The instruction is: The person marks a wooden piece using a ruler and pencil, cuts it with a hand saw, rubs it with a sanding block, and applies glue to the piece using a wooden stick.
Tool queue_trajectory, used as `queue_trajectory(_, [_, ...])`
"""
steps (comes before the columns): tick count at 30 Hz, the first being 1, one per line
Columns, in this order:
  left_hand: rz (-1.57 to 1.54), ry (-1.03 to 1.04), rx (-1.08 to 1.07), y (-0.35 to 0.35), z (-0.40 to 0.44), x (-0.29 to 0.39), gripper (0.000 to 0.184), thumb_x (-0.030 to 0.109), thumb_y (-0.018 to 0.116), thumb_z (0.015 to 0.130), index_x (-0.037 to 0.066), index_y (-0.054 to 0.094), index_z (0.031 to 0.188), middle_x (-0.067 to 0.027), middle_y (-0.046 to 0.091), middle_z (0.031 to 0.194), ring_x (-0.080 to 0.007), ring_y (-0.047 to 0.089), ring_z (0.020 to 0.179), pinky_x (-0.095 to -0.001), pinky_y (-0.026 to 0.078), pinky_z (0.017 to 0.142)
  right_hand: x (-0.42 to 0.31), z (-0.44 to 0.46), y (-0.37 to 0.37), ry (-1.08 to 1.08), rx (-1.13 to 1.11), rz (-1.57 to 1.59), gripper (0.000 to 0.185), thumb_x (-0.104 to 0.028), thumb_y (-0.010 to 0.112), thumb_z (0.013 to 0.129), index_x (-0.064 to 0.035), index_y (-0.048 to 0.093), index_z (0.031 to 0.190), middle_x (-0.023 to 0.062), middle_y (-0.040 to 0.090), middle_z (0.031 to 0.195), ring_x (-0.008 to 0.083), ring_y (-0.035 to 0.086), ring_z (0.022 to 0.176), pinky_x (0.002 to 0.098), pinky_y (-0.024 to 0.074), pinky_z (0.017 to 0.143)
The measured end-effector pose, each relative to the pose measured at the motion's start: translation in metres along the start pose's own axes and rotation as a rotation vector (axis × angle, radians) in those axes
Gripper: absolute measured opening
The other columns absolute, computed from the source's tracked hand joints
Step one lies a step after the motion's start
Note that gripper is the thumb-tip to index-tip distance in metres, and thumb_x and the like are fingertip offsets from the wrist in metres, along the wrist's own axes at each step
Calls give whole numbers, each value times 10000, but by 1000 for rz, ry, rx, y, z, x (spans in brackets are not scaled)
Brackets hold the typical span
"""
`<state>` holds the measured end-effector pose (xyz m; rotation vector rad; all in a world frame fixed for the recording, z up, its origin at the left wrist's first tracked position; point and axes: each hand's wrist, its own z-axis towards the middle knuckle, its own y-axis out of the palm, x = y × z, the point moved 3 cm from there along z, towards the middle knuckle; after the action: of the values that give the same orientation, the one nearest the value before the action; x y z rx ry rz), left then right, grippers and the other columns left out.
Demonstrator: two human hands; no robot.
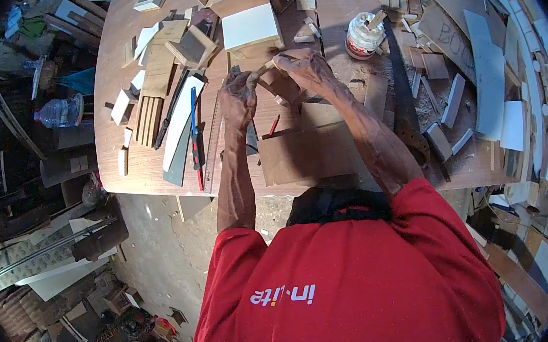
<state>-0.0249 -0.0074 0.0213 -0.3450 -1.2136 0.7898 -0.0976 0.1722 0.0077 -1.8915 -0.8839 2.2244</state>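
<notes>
My left hand [239, 96] and my right hand [307, 71] meet over the middle of the table, both closed on a small strip of wood [266, 68]. The fingers hide part of the strip. Just beyond them sits a small wooden box with a white panel [249, 28]. Below my right hand lies a brown board [307, 155] near the table's front edge. A red pencil [274, 126] rests beside that board. Left of my left forearm are a ruler [215, 140], a blue-and-red tool [196, 139] and a white strip [179, 129].
An open jar [363, 40] with a wooden stick in it stands at the right. Beside it a handsaw [402, 84] lies lengthwise. Wood offcuts and panels [463, 4] crowd the right side. Stacked strips [148, 121] lie at the left. A plastic bottle [59, 113] is beyond the left edge.
</notes>
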Motion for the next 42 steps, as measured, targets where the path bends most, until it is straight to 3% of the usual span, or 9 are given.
queue_trajectory(9, [8, -4, 5, 1, -2, -2, 220, 195, 590, 907, 2, 695, 897, -171, 672, 846, -366, 606, 797, -416, 479, 744, 26, 2, 13, -504, 42, -373, 129, -83, 537, 890, -65, 614, 992, 166, 629, 803, 333, 620, 689, 406, 485, 557])
queue_trajectory(12, [-50, -6, -4, -1, -1, 4, 225, 201, 578, 913, 13, 701, 902, -171, 671, 852, -361, 605, 800, -414, 480, 743, 29, 4, 15, -505, 55, -381, 230, -261, 467, 959, -83, 612, 969, 134, 654, 817, 294, 652, 724, 403, 513, 613])
queue_trajectory(14, [-50, -69, -44, -2, -2, 3, 282, 225, 614, 930, -47, 681, 958, -125, 622, 832, -186, 576, 774, -298, 444, 708, 25, 5, 13, -440, 8, -427, 220, -254, 473, 958, -81, 610, 955, 126, 653, 806, 288, 652, 725, 390, 512, 613])
queue_trajectory(21, [-136, -124, -18, 4, -4, -14, 297, 231, 573, 943, -40, 680, 1007, -119, 636, 864, -188, 596, 803, -287, 455, 746, 22, 3, 9, -311, -46, -236, 146, -110, 525, 896, -50, 615, 994, 173, 635, 828, 341, 625, 722, 432, 491, 596])
queue_trajectory(25, [-157, -277, 92, 1, -6, -13, 270, 192, 542, 937, -26, 679, 1016, -172, 656, 867, -267, 622, 838, -329, 469, 785, 19, 3, 7, -371, 26, -157, 176, -204, 555, 915, -38, 604, 880, 118, 649, 778, 286, 640, 684, 385, 507, 600])
queue_trajectory(28, [-252, -369, 160, -7, -3, -5, 291, 204, 547, 943, -45, 669, 1030, -156, 654, 872, -226, 622, 865, -301, 464, 801, 23, 7, 11, -452, 52, -487, 187, -222, 570, 915, -45, 627, 938, 114, 665, 869, 281, 649, 755, 376, 516, 665])
queue_trajectory(35, [-278, -287, 123, -16, 18, 50, 291, 207, 548, 943, -48, 663, 1024, -154, 666, 907, -201, 619, 832, -304, 468, 796, -41, 16, -9, -455, 43, -64, 309, -295, 613, 910, -4, 662, 1000, 126, 667, 863, 193, 615, 757, 312, 494, 698])
queue_trajectory(40, [-373, -268, 94, -18, 23, 60, 345, 226, 604, 900, -40, 619, 1119, -153, 644, 1008, -243, 611, 955, -342, 466, 869, -40, 25, -15, -91, 146, 610, 274, -280, 566, 942, -22, 640, 998, 81, 684, 854, 147, 612, 747, 314, 488, 681])
queue_trajectory(42, [-285, -204, 118, -21, 18, 48, 408, 240, 637, 876, -41, 589, 1168, -161, 638, 1042, -258, 606, 994, -357, 467, 885, -22, 39, -16, -166, 215, 446, 277, -273, 555, 947, -15, 629, 1020, 96, 686, 865, 150, 621, 762, 313, 493, 690])
